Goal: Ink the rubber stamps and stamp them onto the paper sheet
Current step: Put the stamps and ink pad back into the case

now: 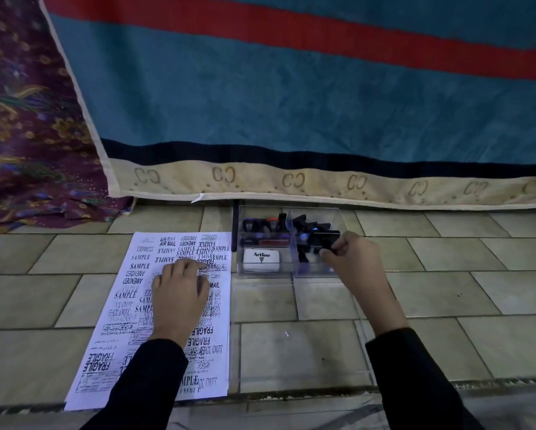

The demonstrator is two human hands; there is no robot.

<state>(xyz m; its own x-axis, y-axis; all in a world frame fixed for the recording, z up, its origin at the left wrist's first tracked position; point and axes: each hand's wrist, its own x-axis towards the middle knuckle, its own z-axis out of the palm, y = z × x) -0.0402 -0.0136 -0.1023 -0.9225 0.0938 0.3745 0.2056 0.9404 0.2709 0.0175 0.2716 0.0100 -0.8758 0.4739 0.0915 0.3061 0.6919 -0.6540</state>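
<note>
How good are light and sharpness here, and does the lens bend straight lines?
Head view: dim, even light, no hard shadows; print on the paper sheet around the left hand reads sharp; the black stamp pinched by the right hand merges with the dark stamps in the clear box; blanket hem and tile lines bow toward the edges.

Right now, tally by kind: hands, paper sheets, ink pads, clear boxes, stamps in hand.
hands: 2, left hand and right hand
paper sheet: 1
ink pad: 1
clear box: 1
black stamp pinched by right hand: 1
Total: 6
Loose stamps in the box: too jumbled to count.
</note>
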